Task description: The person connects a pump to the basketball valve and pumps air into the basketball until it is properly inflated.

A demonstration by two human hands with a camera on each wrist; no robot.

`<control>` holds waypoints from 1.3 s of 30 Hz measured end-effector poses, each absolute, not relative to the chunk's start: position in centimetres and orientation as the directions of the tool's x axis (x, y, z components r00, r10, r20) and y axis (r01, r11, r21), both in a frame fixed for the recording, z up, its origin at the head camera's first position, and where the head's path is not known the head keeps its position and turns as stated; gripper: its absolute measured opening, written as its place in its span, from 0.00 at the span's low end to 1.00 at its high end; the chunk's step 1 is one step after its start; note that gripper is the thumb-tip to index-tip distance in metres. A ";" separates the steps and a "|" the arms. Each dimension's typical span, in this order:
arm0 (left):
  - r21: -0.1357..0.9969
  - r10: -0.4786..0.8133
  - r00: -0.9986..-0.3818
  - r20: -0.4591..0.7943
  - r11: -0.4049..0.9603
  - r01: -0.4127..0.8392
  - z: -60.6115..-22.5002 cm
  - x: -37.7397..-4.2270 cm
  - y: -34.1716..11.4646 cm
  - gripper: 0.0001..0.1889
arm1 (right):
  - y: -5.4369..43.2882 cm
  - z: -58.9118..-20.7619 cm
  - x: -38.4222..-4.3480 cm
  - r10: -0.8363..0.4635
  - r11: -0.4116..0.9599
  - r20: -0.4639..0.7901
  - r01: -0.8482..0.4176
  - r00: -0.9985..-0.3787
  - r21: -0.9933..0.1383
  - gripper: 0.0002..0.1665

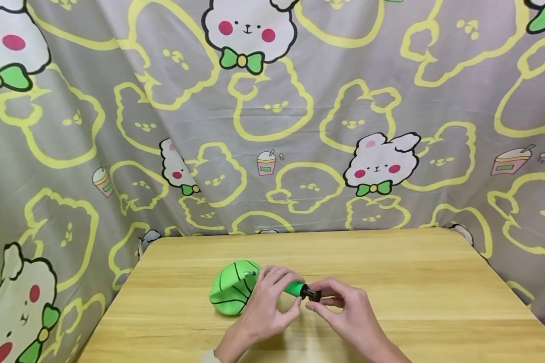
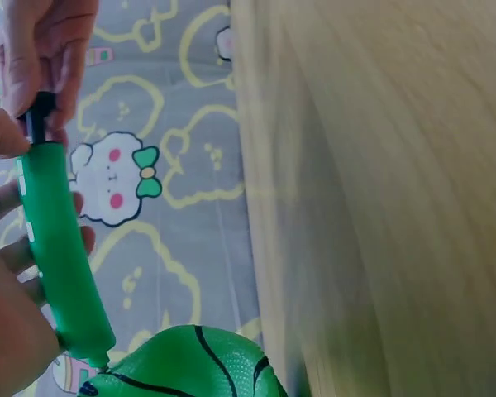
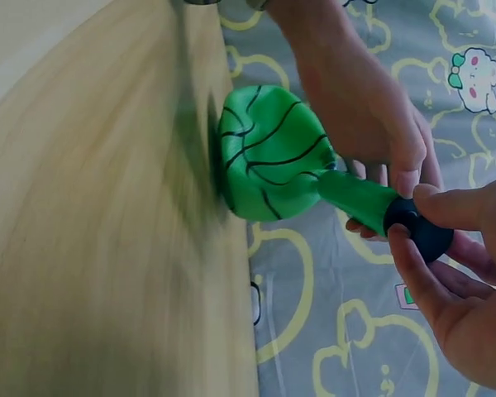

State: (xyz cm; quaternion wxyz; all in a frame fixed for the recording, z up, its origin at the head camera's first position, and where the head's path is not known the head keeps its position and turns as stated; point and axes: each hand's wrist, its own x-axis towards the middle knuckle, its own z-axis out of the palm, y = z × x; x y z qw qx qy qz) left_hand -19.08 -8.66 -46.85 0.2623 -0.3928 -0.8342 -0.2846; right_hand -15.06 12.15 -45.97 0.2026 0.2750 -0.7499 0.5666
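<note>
A green hand pump [image 2: 62,240] with a black handle [image 3: 420,231] is held above the table. My left hand [image 1: 272,300] has its fingers curled round the pump's green barrel. With thumb and fingers, my right hand [image 1: 345,305] grips the black handle, and a short length of black rod shows between handle and barrel. The pump's nozzle end meets a crumpled, half-flat green ball [image 1: 229,290] with black lines, which sits on the table to the left. In the head view the left hand hides part of the barrel and the ball's right side.
The light wood table [image 1: 177,333] spreads under both hands, its far edge near the curtain. A grey curtain [image 1: 318,126] printed with rabbits and yellow outlines hangs behind and at both sides.
</note>
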 end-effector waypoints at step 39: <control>0.422 0.351 -0.563 0.748 0.404 0.812 -46.3 -20.0 -10.1 0.12 | 16.5 -42.1 -14.8 -0.135 0.151 0.662 -0.676 -0.737 -0.721 0.22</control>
